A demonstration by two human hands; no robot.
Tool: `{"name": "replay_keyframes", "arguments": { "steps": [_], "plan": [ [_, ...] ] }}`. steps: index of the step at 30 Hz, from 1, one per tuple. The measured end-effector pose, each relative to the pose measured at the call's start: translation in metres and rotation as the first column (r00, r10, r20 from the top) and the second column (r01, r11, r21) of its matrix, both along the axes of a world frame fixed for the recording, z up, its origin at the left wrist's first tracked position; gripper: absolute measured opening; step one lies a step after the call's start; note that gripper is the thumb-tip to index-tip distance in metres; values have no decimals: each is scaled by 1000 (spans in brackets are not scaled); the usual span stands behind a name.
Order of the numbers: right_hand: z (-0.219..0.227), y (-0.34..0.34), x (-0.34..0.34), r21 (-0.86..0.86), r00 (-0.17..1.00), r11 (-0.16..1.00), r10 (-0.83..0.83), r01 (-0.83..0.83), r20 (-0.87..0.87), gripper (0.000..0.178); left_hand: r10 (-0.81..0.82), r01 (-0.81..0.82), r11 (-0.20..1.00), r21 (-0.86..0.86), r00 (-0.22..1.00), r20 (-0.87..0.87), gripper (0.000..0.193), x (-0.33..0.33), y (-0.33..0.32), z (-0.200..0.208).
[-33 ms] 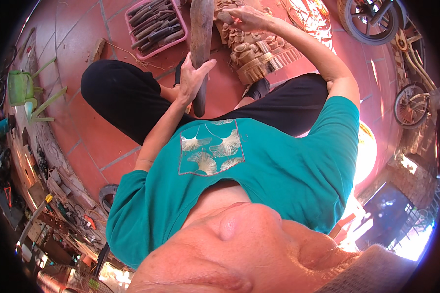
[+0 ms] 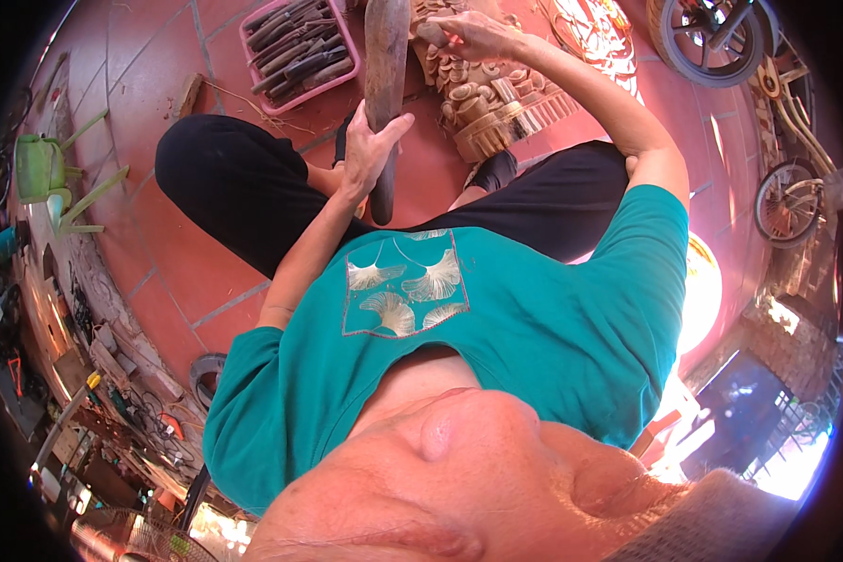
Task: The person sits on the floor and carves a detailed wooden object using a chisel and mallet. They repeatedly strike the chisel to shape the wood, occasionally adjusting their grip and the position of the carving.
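I sit on a red tiled floor (image 2: 159, 272) in a teal shirt and black trousers. My left hand (image 2: 370, 150) grips a long wooden mallet (image 2: 386, 56) around its lower part, holding it upright in front of me. My right hand (image 2: 473, 36) is closed on a small chisel (image 2: 431, 33) whose tip rests on a pale carved wooden piece (image 2: 492, 103). The carving lies on the floor between my knees, just right of the mallet.
A pink tray (image 2: 300, 47) of several carving tools lies on the floor at the upper left. A green watering can (image 2: 42, 164) stands far left. Another carved panel (image 2: 595, 33) and bicycle wheels (image 2: 712, 37) are at the upper right. Workshop clutter lines the left edge.
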State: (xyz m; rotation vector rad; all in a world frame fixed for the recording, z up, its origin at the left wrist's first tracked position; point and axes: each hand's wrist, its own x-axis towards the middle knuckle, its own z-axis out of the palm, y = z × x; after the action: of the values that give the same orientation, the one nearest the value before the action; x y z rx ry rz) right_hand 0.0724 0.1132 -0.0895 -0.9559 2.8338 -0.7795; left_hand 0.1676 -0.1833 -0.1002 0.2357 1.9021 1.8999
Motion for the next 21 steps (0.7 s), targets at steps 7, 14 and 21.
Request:
{"name": "replay_keyframes", "arguments": {
  "steps": [7,14,21],
  "plan": [
    [-4,2,-11,52,999,998,48,-48,-2,34,47,-42,995,91,998,-44,34,-7,6,-11],
    [3,-2,-18,72,992,996,42,-51,119,32,-24,24,1000,10,999,-35,34,-7,3,-3],
    [7,-5,-15,104,994,993,46,-55,95,31,-56,54,997,-52,998,-38,35,-9,3,6]
  ]
}}
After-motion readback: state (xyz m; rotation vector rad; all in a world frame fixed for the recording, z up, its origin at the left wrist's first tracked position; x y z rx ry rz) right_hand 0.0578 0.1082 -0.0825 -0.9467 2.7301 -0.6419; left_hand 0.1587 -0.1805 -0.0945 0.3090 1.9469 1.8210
